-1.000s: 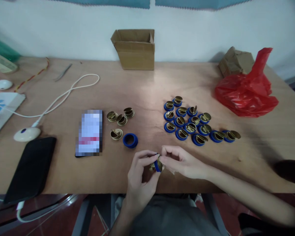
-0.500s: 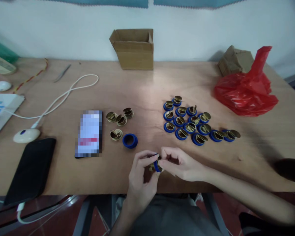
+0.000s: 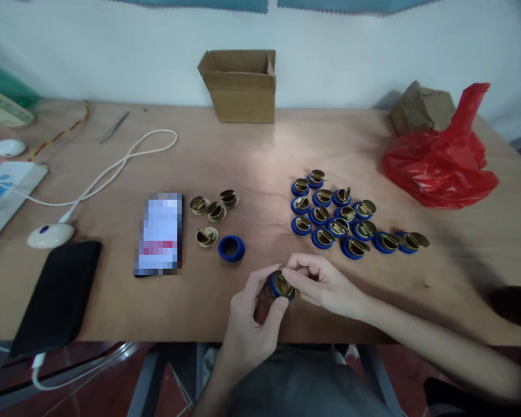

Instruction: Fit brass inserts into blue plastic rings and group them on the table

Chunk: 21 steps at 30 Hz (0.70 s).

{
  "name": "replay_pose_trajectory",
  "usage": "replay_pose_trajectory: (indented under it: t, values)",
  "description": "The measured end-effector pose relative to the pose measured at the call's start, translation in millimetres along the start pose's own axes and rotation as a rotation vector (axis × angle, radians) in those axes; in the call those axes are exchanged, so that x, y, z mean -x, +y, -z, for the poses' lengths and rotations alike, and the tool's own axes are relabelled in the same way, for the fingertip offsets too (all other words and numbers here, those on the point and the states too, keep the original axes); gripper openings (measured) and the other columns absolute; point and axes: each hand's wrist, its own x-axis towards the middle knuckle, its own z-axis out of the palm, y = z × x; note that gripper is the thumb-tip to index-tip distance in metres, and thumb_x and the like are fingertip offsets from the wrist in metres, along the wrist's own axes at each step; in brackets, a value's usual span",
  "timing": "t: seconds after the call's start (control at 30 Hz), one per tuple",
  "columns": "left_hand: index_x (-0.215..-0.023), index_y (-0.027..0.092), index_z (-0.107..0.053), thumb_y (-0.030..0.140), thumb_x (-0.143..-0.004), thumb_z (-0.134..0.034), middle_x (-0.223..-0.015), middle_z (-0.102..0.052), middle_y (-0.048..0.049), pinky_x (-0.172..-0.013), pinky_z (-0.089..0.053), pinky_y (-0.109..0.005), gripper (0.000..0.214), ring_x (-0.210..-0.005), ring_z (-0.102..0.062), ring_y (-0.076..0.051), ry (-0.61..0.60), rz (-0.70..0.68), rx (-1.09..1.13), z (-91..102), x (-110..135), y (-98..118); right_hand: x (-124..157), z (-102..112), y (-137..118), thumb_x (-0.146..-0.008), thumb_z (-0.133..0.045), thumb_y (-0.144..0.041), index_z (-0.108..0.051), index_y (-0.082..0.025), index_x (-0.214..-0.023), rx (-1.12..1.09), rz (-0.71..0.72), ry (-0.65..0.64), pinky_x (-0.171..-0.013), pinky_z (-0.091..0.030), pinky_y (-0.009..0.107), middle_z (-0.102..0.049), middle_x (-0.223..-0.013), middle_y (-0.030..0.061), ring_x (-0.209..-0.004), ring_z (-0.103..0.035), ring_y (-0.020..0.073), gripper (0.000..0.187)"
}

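Observation:
My left hand (image 3: pixel 254 321) grips a blue ring with a round brass-coloured piece in it (image 3: pixel 282 285), its thumb and fingers on the rim. The thumb and forefinger of my right hand (image 3: pixel 321 284) are pinched at the right upper edge of that same piece; its other fingers are curled. Left of my hands stands a lone blue ring (image 3: pixel 231 248), open in the middle. Beyond it lie several loose brass pieces (image 3: pixel 206 236) with half-round flaps. To the right, several blue rings fitted with brass pieces (image 3: pixel 322 237) form a close group.
A phone with a lit, blurred screen (image 3: pixel 159 234) and a dark phone (image 3: pixel 56 298) on a cable lie left. A cardboard box (image 3: pixel 245 104) stands at the wall. A red plastic bag (image 3: pixel 438 168) and a brown paper packet (image 3: pixel 421 110) sit at the right back.
The held ring has turned so that its brass face now shows toward me. My left fingers have shifted around its rim, and my right fingers have moved to its upper edge.

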Motion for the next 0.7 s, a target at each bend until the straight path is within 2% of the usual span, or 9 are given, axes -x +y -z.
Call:
replay_pose_trajectory:
  t: [0.13,0.33,0.53,0.7]
  values:
    - [-0.133,0.029,-0.058,0.015,-0.095,-0.060,-0.125,-0.073,-0.0055,-0.098,-0.060,-0.029,0.041,-0.113,-0.073,-0.019,0.002,0.018,0.012,-0.5,-0.8,1.6,-1.2,-0.7,1.5,-0.097,-0.060,-0.052,-0.049,-0.020,-0.079,-0.008,0.007,-0.003,-0.038,-0.015,0.019,-0.035,-0.051,-0.0126,-0.042,-0.024,0.0046,0.039]
    - [-0.134,0.033,-0.059,0.013,-0.090,-0.065,-0.129,-0.071,-0.0013,-0.101,-0.056,-0.025,0.049,-0.117,-0.070,-0.017,0.028,0.050,-0.023,-1.4,3.9,-1.4,0.1,-2.4,2.2,-0.097,-0.061,-0.047,-0.046,-0.021,-0.075,0.045,0.026,0.047,-0.036,-0.016,0.017,-0.037,-0.050,-0.0122,-0.040,-0.027,0.0039,0.037]
    - [-0.134,0.032,-0.060,0.013,-0.088,-0.067,-0.125,-0.072,-0.0030,-0.097,-0.059,-0.028,0.050,-0.112,-0.072,-0.019,0.054,0.048,-0.064,-1.5,5.4,-5.1,2.0,-2.2,7.0,-0.101,-0.054,-0.041,-0.046,-0.021,-0.076,0.114,0.045,0.072,-0.036,-0.020,0.016,-0.041,-0.046,-0.0112,-0.036,-0.033,0.0051,0.033]
    - [-0.134,0.028,-0.060,0.016,-0.091,-0.066,-0.128,-0.072,-0.0068,-0.101,-0.059,-0.033,0.045,-0.118,-0.071,-0.022,0.061,0.055,-0.013,-2.6,0.9,-4.9,-0.7,-2.1,6.0,-0.101,-0.052,-0.043,-0.049,-0.021,-0.081,0.131,0.102,0.069,-0.038,-0.023,0.018,-0.043,-0.048,-0.0104,-0.039,-0.036,0.0063,0.031]
